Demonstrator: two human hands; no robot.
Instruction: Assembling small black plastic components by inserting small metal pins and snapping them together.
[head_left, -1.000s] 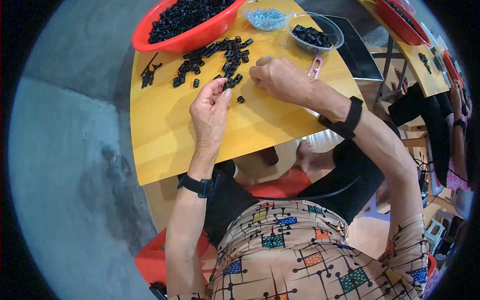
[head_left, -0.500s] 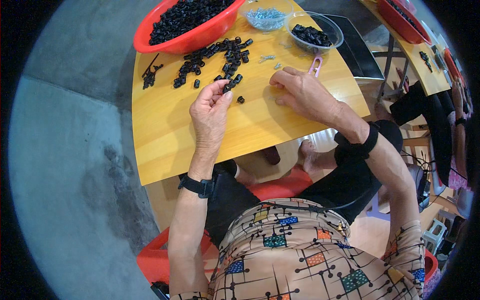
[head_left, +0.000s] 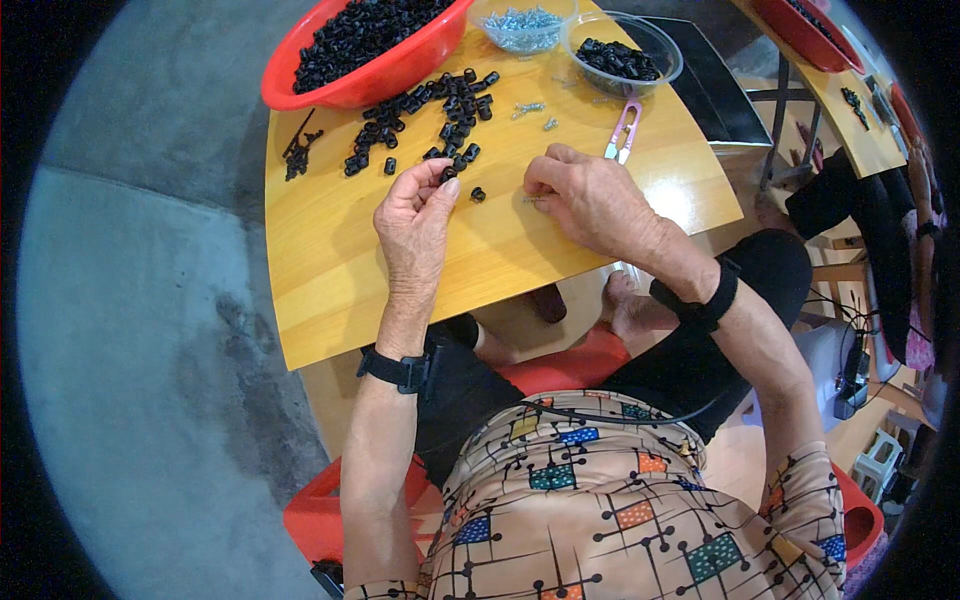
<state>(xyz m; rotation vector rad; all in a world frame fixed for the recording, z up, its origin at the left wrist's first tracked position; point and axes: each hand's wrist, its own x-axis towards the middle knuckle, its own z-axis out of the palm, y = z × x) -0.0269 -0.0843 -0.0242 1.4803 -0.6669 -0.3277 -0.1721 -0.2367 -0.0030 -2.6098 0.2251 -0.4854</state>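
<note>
My left hand (head_left: pixel 415 228) pinches a small black plastic part (head_left: pixel 448 175) between thumb and fingertips, just above the yellow wooden table (head_left: pixel 340 280). My right hand (head_left: pixel 590 197) is closed to its right, with a small silver screw (head_left: pixel 533 199) poking out from the fingertips. On the table between the two hands lies a single black plastic piece (head_left: pixel 478 194). Beyond my left hand spreads a loose pile of like black parts (head_left: pixel 462 112). A few silver screws (head_left: pixel 528 109) lie past my right hand, and pink-handled thread snips (head_left: pixel 624 130) rest beside it.
At the far edge stand a red basin (head_left: pixel 290 90) heaped with black parts, a clear bowl (head_left: pixel 520 40) of silver screws and another clear bowl (head_left: pixel 665 70) of black pieces. Dark scraps (head_left: pixel 298 155) lie at left. A second table (head_left: pixel 870 140) with a person beside it is at right.
My right hand has moved slightly left, and the silver screw now shows at its fingertips. My left hand has shifted little and keeps its black part. The view has tilted slightly.
</note>
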